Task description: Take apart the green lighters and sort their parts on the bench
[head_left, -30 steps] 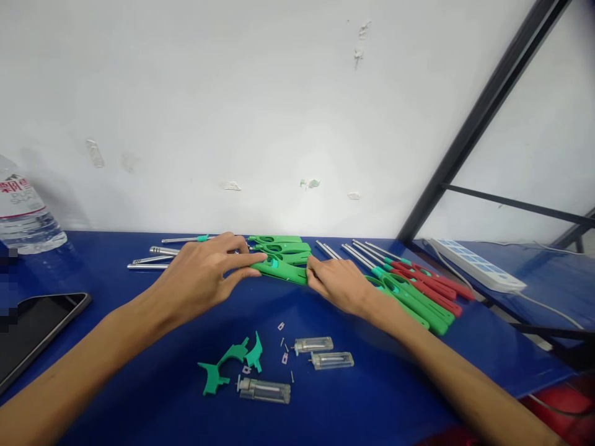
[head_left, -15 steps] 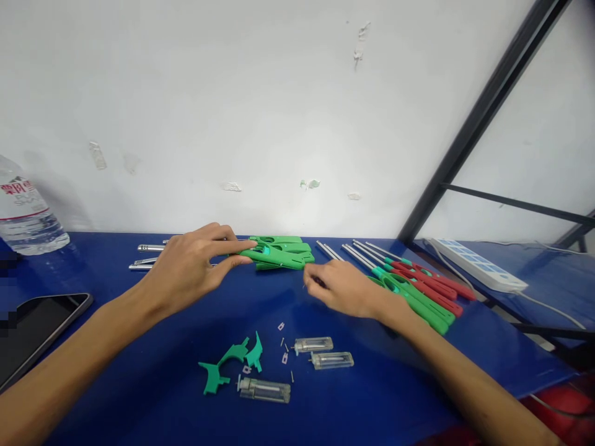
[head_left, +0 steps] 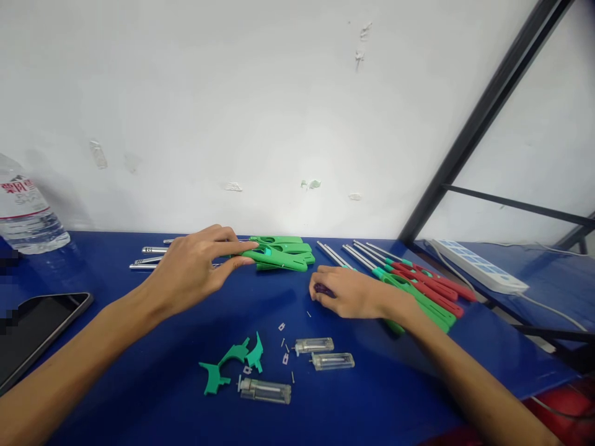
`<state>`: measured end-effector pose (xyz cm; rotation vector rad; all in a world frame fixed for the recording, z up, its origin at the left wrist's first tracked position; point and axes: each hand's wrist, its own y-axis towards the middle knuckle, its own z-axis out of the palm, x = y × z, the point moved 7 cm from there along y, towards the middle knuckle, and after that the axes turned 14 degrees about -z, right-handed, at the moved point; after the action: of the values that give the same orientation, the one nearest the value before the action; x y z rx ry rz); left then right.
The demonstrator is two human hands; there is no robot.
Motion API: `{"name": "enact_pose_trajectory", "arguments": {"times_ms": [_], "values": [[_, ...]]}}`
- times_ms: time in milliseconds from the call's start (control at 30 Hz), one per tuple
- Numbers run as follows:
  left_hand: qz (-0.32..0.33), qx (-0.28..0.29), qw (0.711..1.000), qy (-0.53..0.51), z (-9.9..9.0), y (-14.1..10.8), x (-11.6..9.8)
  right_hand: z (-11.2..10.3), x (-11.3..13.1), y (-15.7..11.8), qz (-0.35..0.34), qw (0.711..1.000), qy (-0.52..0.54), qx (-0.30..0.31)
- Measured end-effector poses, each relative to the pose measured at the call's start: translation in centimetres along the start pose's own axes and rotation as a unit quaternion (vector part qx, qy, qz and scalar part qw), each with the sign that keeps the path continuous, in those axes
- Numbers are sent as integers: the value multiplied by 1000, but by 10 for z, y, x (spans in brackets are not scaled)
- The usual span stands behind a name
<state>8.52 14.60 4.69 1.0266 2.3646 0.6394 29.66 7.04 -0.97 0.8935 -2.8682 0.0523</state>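
My left hand pinches the front part of a green lighter between thumb and fingers, above other green lighters at the back of the table. My right hand is closed round a small dark object, mostly hidden by the fingers. Just below its fingertips lies a tiny pin. Nearer the front are teal plastic pieces, small pinkish clips, several tiny pins and three clear fuel tanks, one of them closest to me.
Green lighters and red lighters lie at the right of the blue table. A phone and a water bottle are at the left. A white power strip sits at the far right beside a dark metal frame.
My right hand has moved slightly right, away from the green lighter. A tiny pin now shows on the table below it. My left hand keeps its pinch, almost unmoved.
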Motion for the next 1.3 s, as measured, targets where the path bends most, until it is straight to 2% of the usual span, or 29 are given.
{"name": "enact_pose_trajectory", "arguments": {"times_ms": [267,400,467,600,667,900,1100,1300], "values": [[-7,15,1000,-4,4,-1,-1,0,-26,-3,113,989,-87,-27],[-8,19,1000,-15,6,-2,-1,-14,-28,-6,152,978,-129,-67],[-6,24,999,-25,7,-2,-1,-22,-20,-5,139,977,-124,-101],[-8,37,998,-47,10,-2,-4,-30,8,4,26,981,-20,-189],[-10,44,997,-61,13,-2,-6,-28,17,7,-6,978,6,-208],[-27,78,993,-80,22,-4,-10,-17,13,11,-29,979,-33,-200],[-67,173,983,-1,41,-9,1,-9,7,12,-13,984,-67,-162],[-81,233,968,39,52,-15,4,6,10,20,-19,991,-52,-122]]}}
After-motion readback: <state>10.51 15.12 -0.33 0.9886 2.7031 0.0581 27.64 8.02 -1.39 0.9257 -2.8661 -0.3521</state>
